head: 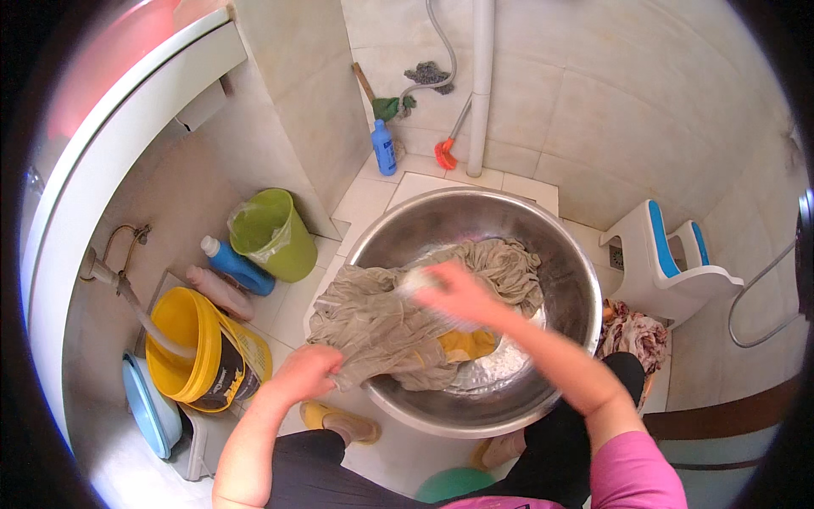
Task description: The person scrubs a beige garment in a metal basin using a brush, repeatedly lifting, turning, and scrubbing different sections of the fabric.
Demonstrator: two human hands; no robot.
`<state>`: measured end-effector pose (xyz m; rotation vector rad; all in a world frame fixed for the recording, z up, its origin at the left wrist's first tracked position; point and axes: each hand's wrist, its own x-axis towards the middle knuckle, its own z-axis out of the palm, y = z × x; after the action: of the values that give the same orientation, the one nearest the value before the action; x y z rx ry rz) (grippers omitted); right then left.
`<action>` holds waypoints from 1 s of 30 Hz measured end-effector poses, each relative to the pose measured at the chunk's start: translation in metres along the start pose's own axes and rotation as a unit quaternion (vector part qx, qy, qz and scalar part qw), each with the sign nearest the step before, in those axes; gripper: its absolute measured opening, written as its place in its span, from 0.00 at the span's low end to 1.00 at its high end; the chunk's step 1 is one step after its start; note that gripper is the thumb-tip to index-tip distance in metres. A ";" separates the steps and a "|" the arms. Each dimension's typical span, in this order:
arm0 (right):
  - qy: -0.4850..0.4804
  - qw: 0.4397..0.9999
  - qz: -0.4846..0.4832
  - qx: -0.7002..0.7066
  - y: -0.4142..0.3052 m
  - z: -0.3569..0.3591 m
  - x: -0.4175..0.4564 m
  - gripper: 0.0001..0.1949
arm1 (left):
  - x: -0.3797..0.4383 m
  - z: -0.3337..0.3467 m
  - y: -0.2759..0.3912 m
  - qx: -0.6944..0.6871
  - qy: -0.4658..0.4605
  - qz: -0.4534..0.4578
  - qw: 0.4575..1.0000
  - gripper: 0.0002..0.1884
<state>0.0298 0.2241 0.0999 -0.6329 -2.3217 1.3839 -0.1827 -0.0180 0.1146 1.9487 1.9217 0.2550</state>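
A wide stainless steel basin stands on the tiled floor before me. Wet grey-beige cloth lies bunched in it and is spread over its left rim. My left hand grips the cloth's near left edge, just outside the rim. Over the middle of the cloth, my right hand is blurred by motion; it holds a whitish scrubbing brush, whose details are smeared. A yellow patch of fabric shows beside the grey cloth. Shallow water glints at the basin's bottom.
At left stand a yellow bucket with a drain hose inside, a light-blue basin, a blue detergent bottle and a green bin. A blue bottle is behind. A white-and-blue stool and crumpled laundry are at right.
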 end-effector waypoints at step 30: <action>0.063 0.963 0.183 -0.190 0.077 0.076 0.041 0.25 | -0.028 -0.045 -0.035 -0.135 0.042 -0.208 0.968 0.13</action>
<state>-0.0288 0.2232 0.0005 -1.2795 -2.4681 0.9920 -0.2335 -0.0395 0.1458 1.3452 2.1635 0.4553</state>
